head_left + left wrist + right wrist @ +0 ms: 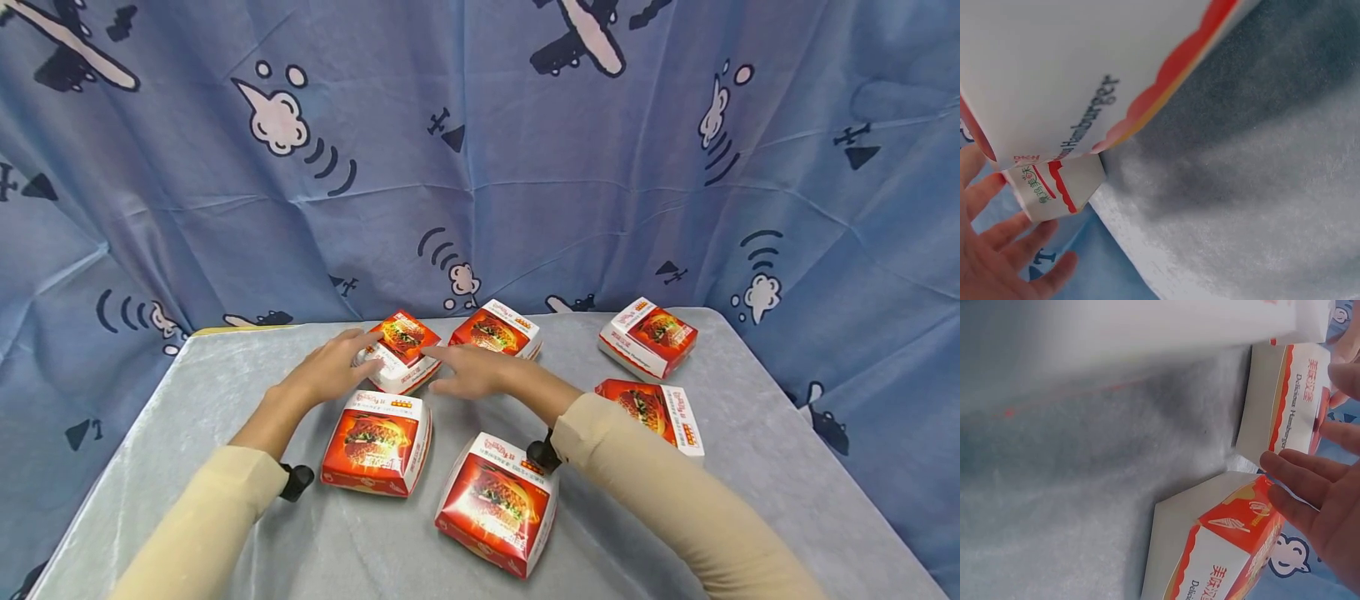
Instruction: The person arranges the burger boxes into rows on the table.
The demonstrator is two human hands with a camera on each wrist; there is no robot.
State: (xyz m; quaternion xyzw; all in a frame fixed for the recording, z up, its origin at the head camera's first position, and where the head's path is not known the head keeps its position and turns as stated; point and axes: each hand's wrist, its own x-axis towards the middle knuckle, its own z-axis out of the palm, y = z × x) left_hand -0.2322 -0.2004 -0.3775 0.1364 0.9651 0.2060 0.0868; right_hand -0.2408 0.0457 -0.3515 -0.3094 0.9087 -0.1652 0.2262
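Observation:
Both hands reach to either side of a red and white hamburger box at the back left of the table. My left hand is at its left side, fingers spread; in the left wrist view, fingertips of this hand overlap the box. On the right side my right hand has its fingers extended toward the same box. Whether either hand presses on it, I cannot tell. Right beside the right hand stands another hamburger box, partly behind that hand. A front-left hamburger box sits just below the left hand.
A hamburger box stands at the front middle, near the right forearm. Two more are on the right: one box at the back and one box partly covered by the right sleeve. A blue patterned curtain hangs behind the grey-covered table.

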